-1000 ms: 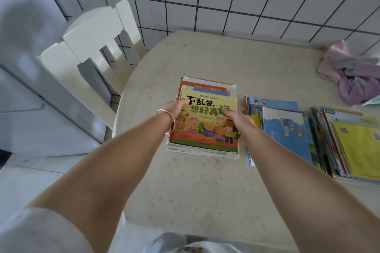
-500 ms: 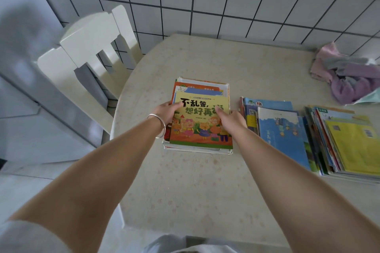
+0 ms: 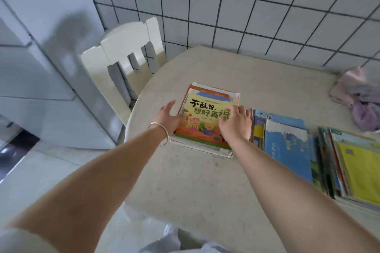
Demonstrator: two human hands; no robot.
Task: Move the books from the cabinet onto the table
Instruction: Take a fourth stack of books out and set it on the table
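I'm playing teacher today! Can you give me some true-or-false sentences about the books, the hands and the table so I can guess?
1. The yellow picture book lies on top of a stack. True.
2. The right hand rests on that book. True.
3. The left hand holds a book up in the air. False: it is open beside the stack, holding nothing.
4. The chair is black. False: it is white.
5. A bracelet is on the left wrist. True.
6. The table has only one stack. False: more books lie to the right.

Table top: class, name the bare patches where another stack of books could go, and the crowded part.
Free: table near edge, before the picture-book stack; far side by the tiled wall. Crowded: right, blue-cover pile, yellow-cover pile, cloth bundle.
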